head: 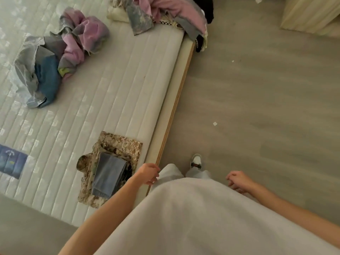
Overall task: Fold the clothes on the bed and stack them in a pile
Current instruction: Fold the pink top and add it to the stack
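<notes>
Hands: left hand [148, 173] and right hand [239, 181] loosely curled, holding nothing | folded blue garment [108, 174] on camouflage pile [117, 150], long axis running along the bed edge [173, 107]

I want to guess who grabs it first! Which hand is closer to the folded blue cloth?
Left. The left hand hangs just right of the folded blue cloth, near the bed's edge; the right hand is much farther right, over the floor.
</notes>
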